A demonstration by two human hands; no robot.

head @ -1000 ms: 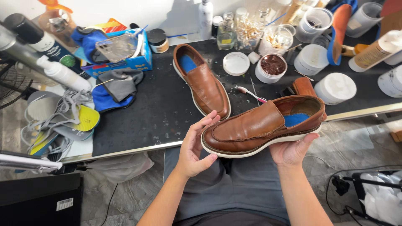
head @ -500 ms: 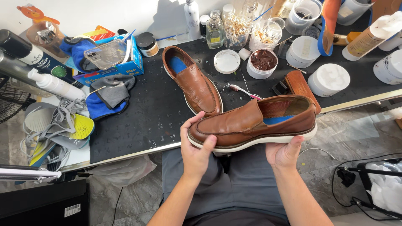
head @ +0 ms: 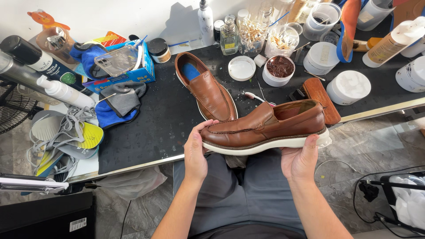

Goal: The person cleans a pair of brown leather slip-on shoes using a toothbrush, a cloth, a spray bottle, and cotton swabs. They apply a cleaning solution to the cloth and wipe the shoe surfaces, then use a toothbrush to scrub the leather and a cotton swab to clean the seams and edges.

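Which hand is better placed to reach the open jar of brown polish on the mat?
Probably the right hand: it cups the heel of the held shoe, on the same side as the brown polish jar. The left hand supports the toe, farther away.

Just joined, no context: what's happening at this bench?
A seated person holds a brown loafer side-on above their lap, left hand at the toe, right hand under the heel. The matching loafer lies on the black mat, beside an open tub of brown polish.
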